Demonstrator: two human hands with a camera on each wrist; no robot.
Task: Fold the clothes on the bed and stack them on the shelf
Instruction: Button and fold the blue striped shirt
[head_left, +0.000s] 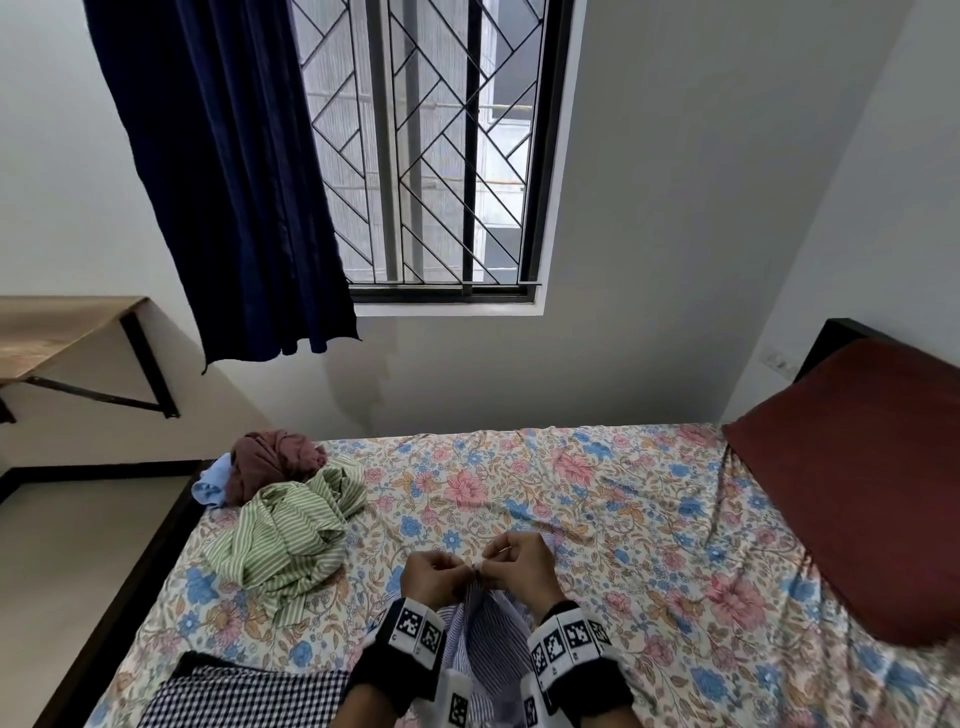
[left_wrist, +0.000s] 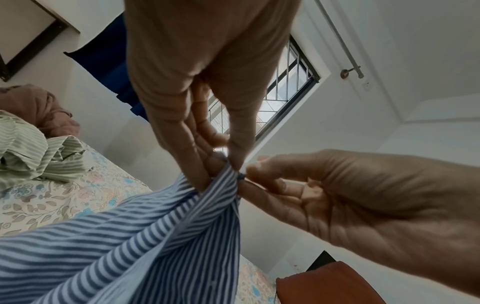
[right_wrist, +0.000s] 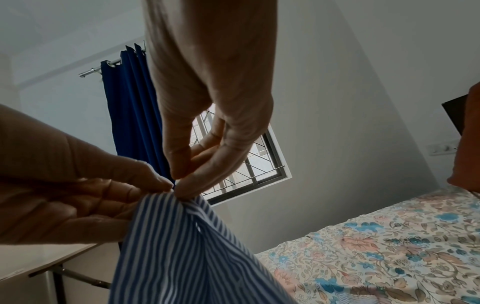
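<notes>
Left fingers (left_wrist: 207, 164) and thumb are pinched on the top edge of the blue striped shirt (left_wrist: 116, 236). Right fingertips (right_wrist: 187, 185) are pinched on the same edge directly beside them, around a small dark spot that may be a button; too small to confirm. The remaining fingers of both hands are loosely curled. The left hand (head_left: 436, 574) and right hand (head_left: 514, 569) are knuckle to knuckle, held above the bed (head_left: 597, 499).

Judgement: the two pinches sit this close because the work is at one point on the edge, likely closing a button or matching two edges before folding. Holding the shirt up lets the cloth hang straight from the grip; it falls between the wrists toward the person. Folding of this shirt looks not yet begun.

Around:
- Green striped shirt (head_left: 291, 540), crumpled, on the bed to the left, near the hands but apart from them.
- Maroon garment (head_left: 275, 460) bunched behind it at the far left corner, touching it, with a pale blue garment (head_left: 210, 486) tucked at its left side.
- Black-and-white checked cloth (head_left: 249, 696) lying flat at the near left edge of the bed.
- Dark red pillow (head_left: 857, 493) at the right end.
- Wooden shelf (head_left: 52, 332) on the left wall, beyond the bed; its visible top is bare.

Obstructions: the open floral sheet ahead of the hands gives room to lay the shirt down. The crumpled pile lies between the hands and the shelf side, though it should not block a carry.
</notes>
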